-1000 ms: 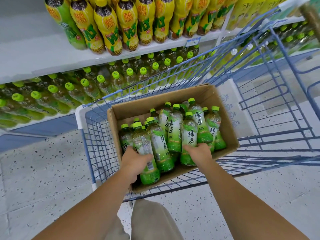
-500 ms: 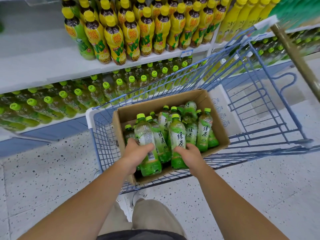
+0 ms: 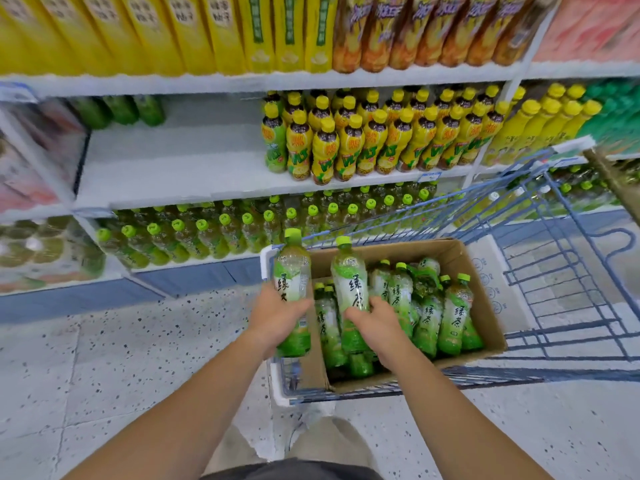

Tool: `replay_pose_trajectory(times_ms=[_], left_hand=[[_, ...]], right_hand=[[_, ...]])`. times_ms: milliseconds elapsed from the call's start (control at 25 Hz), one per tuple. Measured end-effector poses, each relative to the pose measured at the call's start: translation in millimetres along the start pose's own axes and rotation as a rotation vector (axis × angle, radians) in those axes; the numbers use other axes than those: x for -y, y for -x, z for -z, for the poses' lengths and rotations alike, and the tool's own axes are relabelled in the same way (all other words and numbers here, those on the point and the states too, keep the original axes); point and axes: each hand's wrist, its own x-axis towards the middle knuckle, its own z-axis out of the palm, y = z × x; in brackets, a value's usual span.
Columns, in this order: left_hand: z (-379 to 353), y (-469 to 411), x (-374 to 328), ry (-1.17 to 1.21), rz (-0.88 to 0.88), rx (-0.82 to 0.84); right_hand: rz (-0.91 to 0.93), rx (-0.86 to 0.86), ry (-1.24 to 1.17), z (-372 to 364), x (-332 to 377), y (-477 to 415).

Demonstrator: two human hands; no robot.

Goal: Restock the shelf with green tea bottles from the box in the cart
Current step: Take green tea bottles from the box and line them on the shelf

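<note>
Stock in transit: your left hand (image 3: 282, 318) had its grip curled round the first bottle (image 3: 292, 271), newly lifted clear left of the box (image 3: 381, 247), your right hand (image 3: 377, 323) round the second bottle (image 3: 349, 282), raised upright over the box in the cart (image 3: 554, 374); shelf (image 3: 194, 263) next.

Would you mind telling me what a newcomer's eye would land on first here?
Probably the two hands at centre, each gripping an upright green tea bottle: the left hand holds the left bottle at the left edge of the cart, the right hand holds the right bottle over the cardboard box. Behind, yellow bottles crowd the middle shelf.
</note>
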Motion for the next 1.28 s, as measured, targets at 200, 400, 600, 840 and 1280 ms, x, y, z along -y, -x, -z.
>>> replay_pose_trajectory(times_ms=[200, 400, 600, 840, 1280], left_hand=[[71, -7, -10, 0.055, -0.056, -0.140], [162, -31, -4, 0.076, -0.100, -0.142], [254, -61, -8, 0.069, -0.137, -0.097], [324, -108, -27, 0.025, -0.191, -0.079], [333, -208, -68, -0.063, -0.244, -0.278]], right_hand=[[0.088, 0.005, 0.094, -50, 52, 4], [0.164, 0.002, 0.089, -124, 107, 11], [0.195, -0.053, 0.061, -209, 158, 12], [0.258, -0.047, -0.004, -281, 213, -10], [0.309, -0.038, -0.078, -304, 273, -108]])
